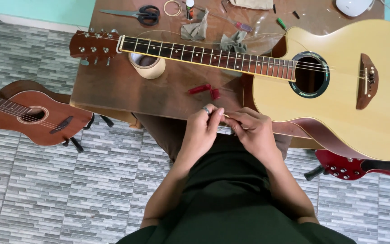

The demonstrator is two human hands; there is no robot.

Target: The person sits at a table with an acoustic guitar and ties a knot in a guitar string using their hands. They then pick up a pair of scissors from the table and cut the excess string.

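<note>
A pale acoustic guitar [339, 90] lies flat across a brown wooden table [113, 86], its headstock [93, 45] to the left and its neck resting on a roll of tape [147, 65]. My left hand [201, 131], with a ring on one finger, and my right hand [253, 133] meet at the table's near edge. Both pinch a thin guitar string [225, 116] between their fingertips. Loose wire curls over the fretboard. A small red string winder [206, 90] lies just beyond my hands.
Scissors [143, 14], a coil of wire [173, 7], a small bottle [189, 9], grey cloths [195, 29] and small screwdrivers lie at the table's far side. A brown guitar [32, 113] stands on the tiled floor at left. A red electric guitar [357, 167] lies at right.
</note>
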